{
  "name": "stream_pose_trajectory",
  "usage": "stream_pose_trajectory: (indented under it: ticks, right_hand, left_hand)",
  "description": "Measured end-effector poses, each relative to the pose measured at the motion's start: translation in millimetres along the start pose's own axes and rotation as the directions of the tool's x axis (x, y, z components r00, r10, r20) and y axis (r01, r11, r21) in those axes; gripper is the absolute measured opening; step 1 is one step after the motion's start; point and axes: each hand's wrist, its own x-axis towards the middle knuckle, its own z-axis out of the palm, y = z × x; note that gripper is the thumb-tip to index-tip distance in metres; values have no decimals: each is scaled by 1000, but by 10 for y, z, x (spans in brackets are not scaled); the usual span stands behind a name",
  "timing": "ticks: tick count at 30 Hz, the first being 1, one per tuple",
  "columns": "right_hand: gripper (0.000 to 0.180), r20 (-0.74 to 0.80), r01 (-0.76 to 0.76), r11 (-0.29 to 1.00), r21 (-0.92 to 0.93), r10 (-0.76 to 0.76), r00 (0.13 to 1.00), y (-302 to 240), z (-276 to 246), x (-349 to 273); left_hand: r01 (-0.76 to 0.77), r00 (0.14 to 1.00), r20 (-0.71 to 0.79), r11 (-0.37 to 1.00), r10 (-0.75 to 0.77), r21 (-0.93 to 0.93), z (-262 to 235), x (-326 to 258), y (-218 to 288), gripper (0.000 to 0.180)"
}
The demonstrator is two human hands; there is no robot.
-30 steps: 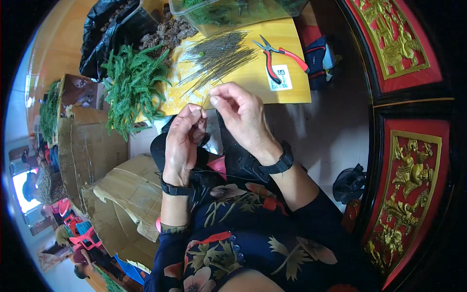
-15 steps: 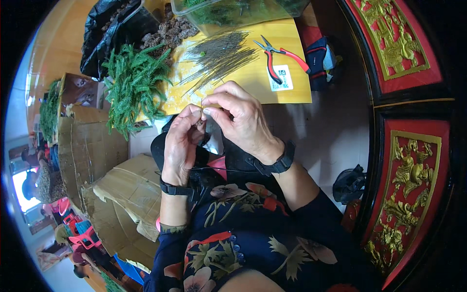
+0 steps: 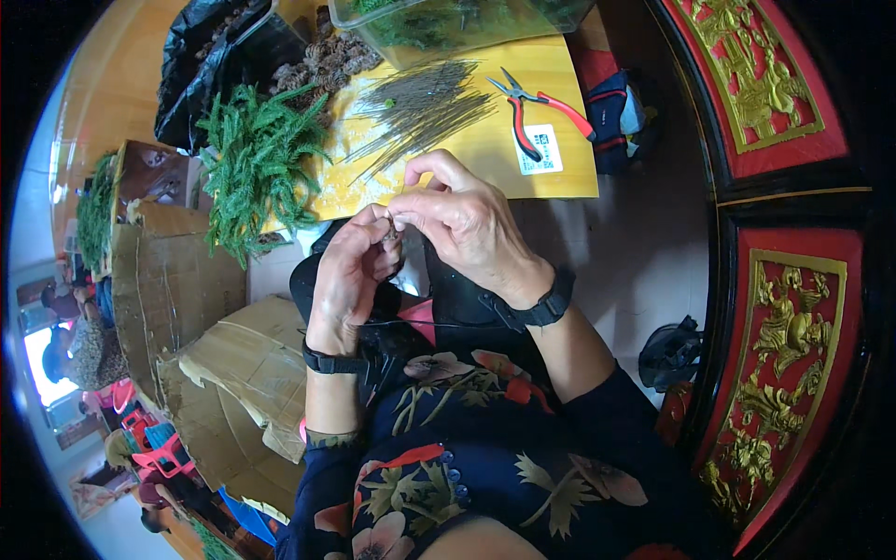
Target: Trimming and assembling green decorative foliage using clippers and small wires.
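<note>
Just past the table's near edge, my two hands meet fingertip to fingertip. My left hand (image 3: 345, 271) is closed on a small brown pine cone (image 3: 390, 231), mostly covered by the fingers. Thumb and forefinger of my right hand (image 3: 476, 229) pinch at the cone's top. A thin wire seems to be in that pinch, but the fingers hide it. Beyond them a loose bundle of thin dark wires (image 3: 425, 107) lies on the yellow table (image 3: 565, 79). Red-handled pliers (image 3: 523, 97) rest right of the wires, jaws apart.
Green artificial fir sprigs (image 3: 257, 163) hang over the table's left edge. Behind them are brown pine cones (image 3: 327, 63) and a black plastic bag (image 3: 182, 93). A clear plastic box (image 3: 485, 47) of greenery stands at the back. Cardboard boxes (image 3: 187, 280) fill the left; carved red-and-gold panels (image 3: 779, 373) stand right.
The right fingertips have closed down onto the cone's top, and the wire end that stuck up between the hands is now hidden. The left hand stays nearly in place.
</note>
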Motion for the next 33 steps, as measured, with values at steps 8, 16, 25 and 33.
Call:
stream_pose_trajectory:
  ticks: [8,16,25,33]
  right_hand:
    - [19,-1,118,972,-206,-121,993,57,-67,22]
    - [19,-27,150,970,-189,-158,987,50,-28,36]
    - [11,-102,114,975,-191,-135,986,15,-18,44]
    - [3,-58,7,945,-327,-27,998,1,-92,39]
  left_hand:
    - [-13,999,46,998,10,63,45,0,22,14]
    - [-38,999,10,997,38,72,9,29,11,15]
    - [-139,990,11,978,139,157,101,61,7,13]
    - [-468,809,167,448,563,761,175,135,-129,19]
